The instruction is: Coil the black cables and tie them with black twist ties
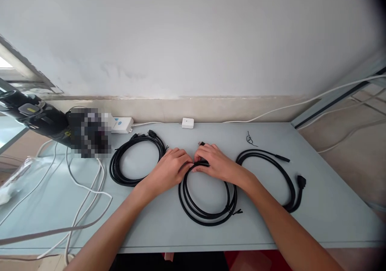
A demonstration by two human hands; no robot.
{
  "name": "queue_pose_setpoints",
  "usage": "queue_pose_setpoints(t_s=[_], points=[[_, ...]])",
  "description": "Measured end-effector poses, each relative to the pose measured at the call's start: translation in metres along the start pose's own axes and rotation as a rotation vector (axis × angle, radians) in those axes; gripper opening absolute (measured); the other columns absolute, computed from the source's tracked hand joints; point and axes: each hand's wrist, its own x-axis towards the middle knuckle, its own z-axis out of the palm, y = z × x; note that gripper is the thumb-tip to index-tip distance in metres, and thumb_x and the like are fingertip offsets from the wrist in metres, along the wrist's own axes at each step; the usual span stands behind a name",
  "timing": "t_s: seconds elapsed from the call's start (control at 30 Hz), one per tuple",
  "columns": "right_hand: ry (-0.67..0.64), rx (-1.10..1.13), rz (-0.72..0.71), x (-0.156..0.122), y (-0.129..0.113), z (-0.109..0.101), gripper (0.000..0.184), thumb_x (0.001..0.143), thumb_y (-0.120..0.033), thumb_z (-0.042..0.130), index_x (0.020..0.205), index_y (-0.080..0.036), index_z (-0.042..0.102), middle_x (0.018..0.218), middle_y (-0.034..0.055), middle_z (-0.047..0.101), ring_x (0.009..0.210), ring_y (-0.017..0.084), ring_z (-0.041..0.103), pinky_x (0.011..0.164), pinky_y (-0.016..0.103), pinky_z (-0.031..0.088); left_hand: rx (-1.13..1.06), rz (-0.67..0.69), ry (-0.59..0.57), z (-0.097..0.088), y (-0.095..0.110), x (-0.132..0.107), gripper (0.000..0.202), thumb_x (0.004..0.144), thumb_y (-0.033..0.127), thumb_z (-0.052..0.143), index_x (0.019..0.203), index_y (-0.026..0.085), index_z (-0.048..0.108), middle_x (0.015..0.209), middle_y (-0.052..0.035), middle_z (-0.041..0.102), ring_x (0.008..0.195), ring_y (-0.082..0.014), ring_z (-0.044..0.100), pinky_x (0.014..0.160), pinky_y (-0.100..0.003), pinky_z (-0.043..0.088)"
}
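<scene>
A coiled black cable [208, 224] lies in the middle of the table, its far side pinched between my two hands. My left hand [175, 164] closes its fingers on the coil's upper left. Beside it, my right hand [214, 162] has thumb and fingers closed on the same strands, and a cable plug [201, 143] sticks out beyond its fingers. A black twist tie [237, 212] binds the coil at the lower right. Another black cable coil [116, 174] rests left of my left hand. A third black cable [291, 182] curves to the right, partly behind my right forearm.
A loose twist tie [249, 139] lies at the back right. A small white box [187, 123] and a white power strip [122, 125] stand near the wall. White cords [87, 188] tangle across the left. A black cylindrical object [45, 118] leans in, partly blurred out.
</scene>
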Motion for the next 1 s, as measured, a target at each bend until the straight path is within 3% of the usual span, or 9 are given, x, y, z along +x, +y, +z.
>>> queue_pose_setpoints(t_s=[0.2,0.4,0.7,0.83,1.0], points=[[0.007,0.043,0.048,-0.007,-0.008,-0.002,0.030,0.113,-0.054,0.060,0.105,-0.025,0.060,0.114,0.0081,0.073,0.112,0.029,0.063,0.099,0.046,0.050,-0.144,-0.032,0.062,0.006,-0.001,-0.003,0.030,0.119,0.033,0.045,0.111,0.023,0.072,0.107,-0.0068,0.077,0.099,-0.0245,0.068,0.095,-0.043,0.050],[-0.001,0.241,0.086,-0.008,-0.011,-0.003,0.029,0.108,-0.055,0.068,0.109,-0.027,0.064,0.108,0.0021,0.077,0.095,0.023,0.069,0.088,0.041,0.052,-0.489,-0.239,0.070,0.002,0.010,-0.006,0.030,0.115,0.047,0.056,0.110,0.025,0.076,0.095,-0.0013,0.080,0.080,-0.0183,0.067,0.073,-0.032,0.047],[0.162,0.449,0.084,-0.008,-0.020,-0.007,0.027,0.094,-0.048,0.086,0.101,-0.026,0.072,0.099,0.0010,0.080,0.095,0.021,0.075,0.090,0.036,0.060,-1.025,-0.361,0.091,-0.005,0.015,-0.004,0.042,0.101,0.059,0.078,0.107,0.017,0.079,0.102,-0.0075,0.081,0.096,-0.0200,0.073,0.092,-0.032,0.056],[0.182,0.469,0.026,-0.010,-0.021,-0.010,0.030,0.091,-0.048,0.090,0.103,-0.025,0.074,0.101,0.0024,0.081,0.096,0.021,0.077,0.093,0.036,0.063,-1.126,-0.392,0.094,-0.008,0.020,-0.003,0.041,0.098,0.057,0.084,0.109,0.018,0.081,0.108,-0.0087,0.083,0.102,-0.0217,0.075,0.099,-0.034,0.057],[0.182,0.449,-0.026,-0.011,-0.019,-0.012,0.027,0.100,-0.048,0.082,0.116,-0.026,0.078,0.115,0.0058,0.083,0.108,0.024,0.079,0.103,0.040,0.064,-1.090,-0.398,0.180,-0.009,0.022,-0.003,0.040,0.098,0.056,0.085,0.109,0.018,0.083,0.109,-0.0089,0.082,0.099,-0.0207,0.073,0.093,-0.032,0.056]])
